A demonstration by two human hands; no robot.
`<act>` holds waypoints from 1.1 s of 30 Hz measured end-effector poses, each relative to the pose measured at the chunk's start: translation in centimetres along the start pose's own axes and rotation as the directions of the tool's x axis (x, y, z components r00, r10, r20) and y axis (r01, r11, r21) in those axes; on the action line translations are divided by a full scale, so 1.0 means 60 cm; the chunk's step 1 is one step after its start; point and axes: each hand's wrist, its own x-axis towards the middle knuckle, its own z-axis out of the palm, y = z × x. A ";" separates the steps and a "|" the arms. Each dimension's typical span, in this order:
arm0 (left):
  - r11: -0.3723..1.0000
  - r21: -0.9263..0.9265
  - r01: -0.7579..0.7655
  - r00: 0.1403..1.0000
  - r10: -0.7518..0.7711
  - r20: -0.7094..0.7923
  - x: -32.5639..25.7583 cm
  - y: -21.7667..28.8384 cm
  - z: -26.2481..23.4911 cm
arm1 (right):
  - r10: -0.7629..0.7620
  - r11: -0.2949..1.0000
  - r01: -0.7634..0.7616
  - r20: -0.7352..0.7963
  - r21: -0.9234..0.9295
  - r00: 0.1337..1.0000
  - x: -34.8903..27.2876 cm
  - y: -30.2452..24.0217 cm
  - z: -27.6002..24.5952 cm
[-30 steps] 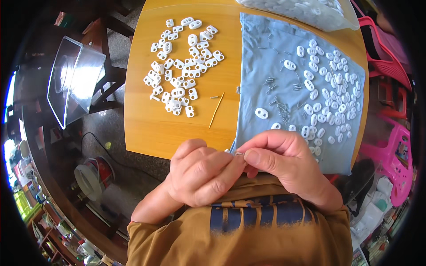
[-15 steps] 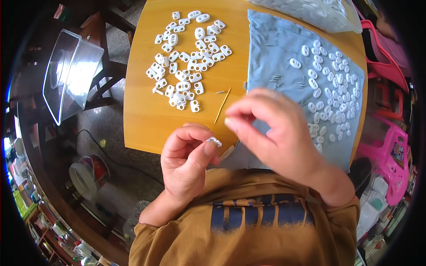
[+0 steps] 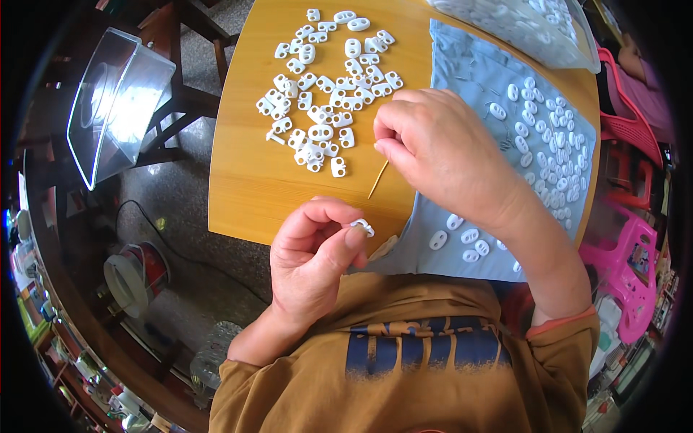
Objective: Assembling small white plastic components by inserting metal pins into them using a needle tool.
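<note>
The left hand (image 3: 310, 249), just left of the near left corner of the blue cloth (image 3: 451, 65), pinches a small white piece (image 3: 364, 226) between thumb and fingertips. The right hand (image 3: 440, 137) reaches across the cloth to the wood left of it, thumb and forefinger pressed close together by the upper end of a thin gold stick (image 3: 378, 179); whether they grip anything is hidden. The work looks to be mid-course: one piece is in hand, many white clips (image 3: 320, 133) lie left of the cloth, and white ovals (image 3: 438, 239) and thin springs (image 3: 506, 144) lie on it. Which are finished I cannot tell. The table (image 3: 245, 187) has its near edge left of the cloth's near corner, with a broad stretch of wood between that edge and the clips; the right forearm crosses the cloth, narrowing the room there.
</note>
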 end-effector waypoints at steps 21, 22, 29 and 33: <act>0.996 -0.069 -0.050 0.994 0.057 0.091 0.013 -0.005 0.039 | 0.201 0.512 -0.213 0.125 0.832 0.972 -0.100 -0.044 -0.048; 0.997 -0.069 -0.034 0.994 0.041 0.101 0.012 -0.007 0.040 | 0.192 0.503 -0.205 0.124 0.840 0.974 -0.104 -0.044 -0.050; 0.999 -0.047 -0.004 0.992 0.010 0.124 0.006 -0.009 0.041 | 0.221 0.520 -0.235 0.137 0.821 0.966 -0.112 -0.047 -0.056; 1.000 -0.031 -0.006 0.994 0.010 0.106 0.004 -0.009 0.043 | 0.223 0.569 -0.200 0.084 0.798 0.971 -0.113 -0.050 -0.053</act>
